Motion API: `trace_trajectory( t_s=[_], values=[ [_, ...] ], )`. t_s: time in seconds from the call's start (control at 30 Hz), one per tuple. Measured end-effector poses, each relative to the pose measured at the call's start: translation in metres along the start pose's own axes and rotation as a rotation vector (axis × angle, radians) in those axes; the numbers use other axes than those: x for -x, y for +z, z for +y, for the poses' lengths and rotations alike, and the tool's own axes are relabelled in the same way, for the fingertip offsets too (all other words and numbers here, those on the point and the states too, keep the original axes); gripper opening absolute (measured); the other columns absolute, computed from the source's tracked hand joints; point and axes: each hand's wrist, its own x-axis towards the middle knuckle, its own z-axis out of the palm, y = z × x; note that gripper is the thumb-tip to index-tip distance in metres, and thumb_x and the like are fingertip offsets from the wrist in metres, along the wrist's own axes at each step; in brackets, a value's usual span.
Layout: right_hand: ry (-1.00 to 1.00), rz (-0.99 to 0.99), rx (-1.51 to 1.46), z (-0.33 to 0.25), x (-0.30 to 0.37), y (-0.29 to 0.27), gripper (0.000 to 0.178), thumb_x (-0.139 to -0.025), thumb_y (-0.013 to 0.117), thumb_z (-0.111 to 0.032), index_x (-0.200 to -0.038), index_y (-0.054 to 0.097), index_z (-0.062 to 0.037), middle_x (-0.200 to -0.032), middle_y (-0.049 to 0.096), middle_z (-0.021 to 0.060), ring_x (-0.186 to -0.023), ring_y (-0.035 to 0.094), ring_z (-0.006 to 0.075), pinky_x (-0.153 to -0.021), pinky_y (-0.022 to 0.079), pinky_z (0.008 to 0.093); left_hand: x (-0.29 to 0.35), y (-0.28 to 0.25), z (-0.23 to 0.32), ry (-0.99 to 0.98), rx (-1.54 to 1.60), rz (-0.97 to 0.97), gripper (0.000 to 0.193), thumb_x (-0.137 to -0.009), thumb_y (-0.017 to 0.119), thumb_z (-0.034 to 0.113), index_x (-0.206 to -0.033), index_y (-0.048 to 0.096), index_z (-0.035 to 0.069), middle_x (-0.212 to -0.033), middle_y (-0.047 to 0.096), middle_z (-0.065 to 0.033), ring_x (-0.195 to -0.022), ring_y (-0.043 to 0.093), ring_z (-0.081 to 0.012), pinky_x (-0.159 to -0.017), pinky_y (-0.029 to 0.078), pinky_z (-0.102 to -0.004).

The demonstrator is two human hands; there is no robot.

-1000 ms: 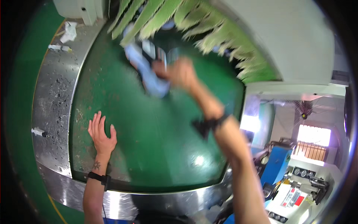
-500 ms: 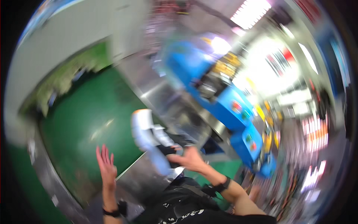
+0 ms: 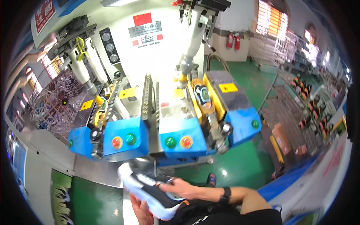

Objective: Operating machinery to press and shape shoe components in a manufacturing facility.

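holding the shoe (image 3: 155, 198): in the head view, it was just in front of the person's dark shirt (image 3: 240, 213), near the blue machine (image 3: 193, 131).
right hand (image 3: 182, 187): its fingers gripped the shoe's upper by the opening, likely a handy edge.
left hand (image 3: 141, 210): it lay along the sole, probably bearing weight; finger closure could not be told.
shoe's direction: the toe seemed to point up-left, machine-ward, the long axis slanting down-right to the heel.
buttons (image 3: 170, 142): they faced the person, presumably for easy reach.
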Motion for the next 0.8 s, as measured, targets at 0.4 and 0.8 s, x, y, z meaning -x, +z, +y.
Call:
trace_trajectory(
  t_s=[0.4,0.8],
  values=[
    [-0.699,0.973,0.043,-0.098,0.219,-0.292,0.02,-0.09,0.055,-0.026,-0.086,0.051,-0.0063,-0.076,0.042,-0.0041,-0.071,0.041,0.0068,-0.066,0.034,0.0226,-0.294,0.334,-0.131,-0.367,-0.809,-0.38,0.093,-0.083,0.067,0.04,-0.144,0.013,-0.005,-0.142,0.037,-0.0231,-0.129,0.038,-0.029,-0.105,0.034,-0.0346],
    [-0.594,1.29,-0.181,-0.047,0.272,-0.285,0.027,-0.088,0.054,-0.015,-0.112,0.05,-0.0016,-0.089,0.048,-0.0034,-0.076,0.044,0.005,-0.069,0.036,0.0208,-0.446,0.407,-0.282,-0.206,-1.277,-0.479,0.063,-0.069,0.075,0.021,-0.119,0.044,-0.004,-0.113,0.059,-0.0178,-0.107,0.058,-0.0309,-0.092,0.047,-0.0371]
  ],
)
